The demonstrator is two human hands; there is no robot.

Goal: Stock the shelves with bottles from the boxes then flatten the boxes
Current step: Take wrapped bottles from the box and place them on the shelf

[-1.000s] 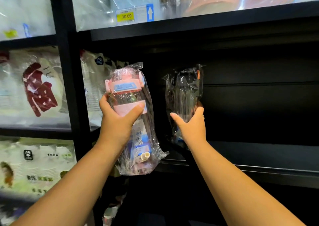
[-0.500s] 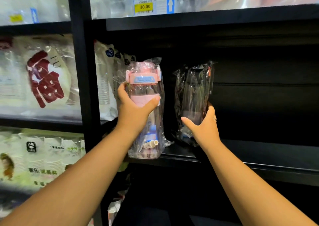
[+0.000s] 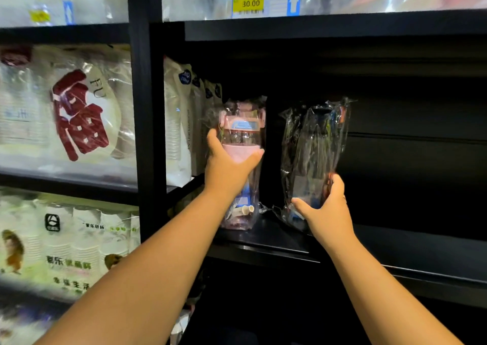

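Head view shows pink bottle (image 3: 242, 133), dark bottle (image 3: 313, 146) upright.

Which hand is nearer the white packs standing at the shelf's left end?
Left. The left hand grips the pink bottle just right of the white packs; the right hand holds the dark bottle farther right.

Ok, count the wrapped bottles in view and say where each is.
2. The pink bottle is in the left hand, beside the white packs. The dark bottle is right of it, in the right hand. More may be hidden.
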